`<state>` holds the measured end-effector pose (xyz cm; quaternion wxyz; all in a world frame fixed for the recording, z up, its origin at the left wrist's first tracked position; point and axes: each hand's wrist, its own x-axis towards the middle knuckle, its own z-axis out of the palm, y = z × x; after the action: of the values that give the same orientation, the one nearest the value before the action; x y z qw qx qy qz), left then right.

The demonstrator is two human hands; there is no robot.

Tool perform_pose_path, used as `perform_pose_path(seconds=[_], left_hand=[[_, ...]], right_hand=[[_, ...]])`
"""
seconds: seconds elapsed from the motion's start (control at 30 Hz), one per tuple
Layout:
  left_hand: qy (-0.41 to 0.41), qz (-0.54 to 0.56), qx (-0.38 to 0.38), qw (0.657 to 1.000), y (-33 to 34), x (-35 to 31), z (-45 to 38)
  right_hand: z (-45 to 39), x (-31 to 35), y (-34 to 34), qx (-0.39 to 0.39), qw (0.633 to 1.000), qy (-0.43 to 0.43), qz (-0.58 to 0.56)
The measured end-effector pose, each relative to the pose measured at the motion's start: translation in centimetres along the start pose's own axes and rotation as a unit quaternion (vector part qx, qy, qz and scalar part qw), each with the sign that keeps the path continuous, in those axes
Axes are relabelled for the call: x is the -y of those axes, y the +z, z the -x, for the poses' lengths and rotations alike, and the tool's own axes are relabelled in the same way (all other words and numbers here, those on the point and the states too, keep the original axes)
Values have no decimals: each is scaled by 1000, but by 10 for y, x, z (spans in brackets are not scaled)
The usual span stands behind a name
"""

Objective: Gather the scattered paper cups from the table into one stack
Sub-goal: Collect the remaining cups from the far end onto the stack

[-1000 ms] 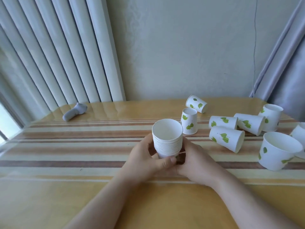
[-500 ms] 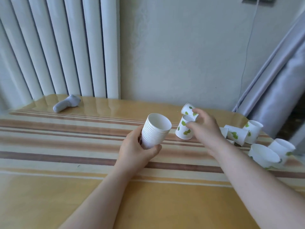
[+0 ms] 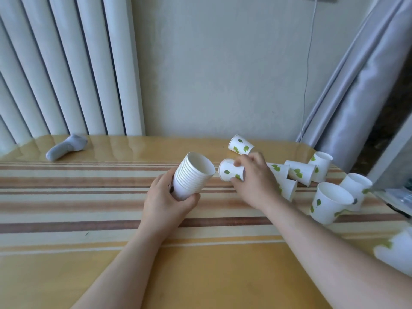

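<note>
My left hand (image 3: 166,200) grips a stack of white paper cups (image 3: 192,175), tilted with its open mouth toward the right. My right hand (image 3: 254,181) holds a single leaf-printed cup (image 3: 229,171) on its side, its base pointing at the stack's mouth, a small gap between them. Another cup (image 3: 240,145) lies on its side behind it. Several more leaf-printed cups lie or stand at the right, among them an upright cup (image 3: 327,205) and a far upright cup (image 3: 321,166).
The striped wooden table (image 3: 89,197) runs to the wall. A grey handheld device (image 3: 66,147) lies at its far left. A radiator stands behind on the left, a grey curtain (image 3: 356,97) hangs on the right. A blurred cup (image 3: 396,253) sits at the right edge.
My right hand left the stack, reached to the upright cup behind it and lifted it onto its side toward the stack. My left hand tilted the stack to the right.
</note>
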<state>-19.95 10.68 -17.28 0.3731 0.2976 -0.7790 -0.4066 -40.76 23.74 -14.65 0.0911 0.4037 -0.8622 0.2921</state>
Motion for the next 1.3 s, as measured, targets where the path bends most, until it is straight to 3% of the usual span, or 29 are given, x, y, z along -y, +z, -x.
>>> perform_pose_path(seconds=[0.07, 0.13, 0.4, 0.53, 0.6, 0.63, 0.7, 0.8, 0.87, 0.9, 1.07, 1.3], left_hand=[[-1, -4, 3, 1000, 0, -1, 0], [1, -11, 0, 1000, 0, -1, 1], [31, -35, 31, 998, 1, 0, 4], [35, -31, 31, 998, 1, 2, 4], [31, -22, 22, 999, 2, 4, 3], [29, -21, 19, 999, 2, 4, 2], [28, -28, 15, 999, 3, 6, 1], [29, -47, 11, 998, 3, 8, 1], [36, -56, 5, 998, 3, 9, 1], [39, -59, 3, 998, 3, 9, 1], [50, -75, -2, 996, 3, 5, 2], [24, -75, -22, 997, 4, 6, 2]], right_hand=[[16, 1, -1, 7, 992, 47, -114], [31, 1, 2, 60, 979, 74, -181], [29, 17, 11, 194, 981, 28, -3], [30, 21, 11, 122, 992, 33, -7], [31, 19, 5, 86, 983, 81, -138], [30, 19, 1, 67, 958, 128, -248], [24, 20, -4, 30, 864, 210, -456], [14, 28, -13, 5, 734, 223, -642], [9, 33, -18, -4, 687, 206, -697], [7, 37, -19, 6, 680, 195, -707], [19, 56, -6, 65, 747, 144, -646], [21, 36, 2, 121, 739, 148, -647]])
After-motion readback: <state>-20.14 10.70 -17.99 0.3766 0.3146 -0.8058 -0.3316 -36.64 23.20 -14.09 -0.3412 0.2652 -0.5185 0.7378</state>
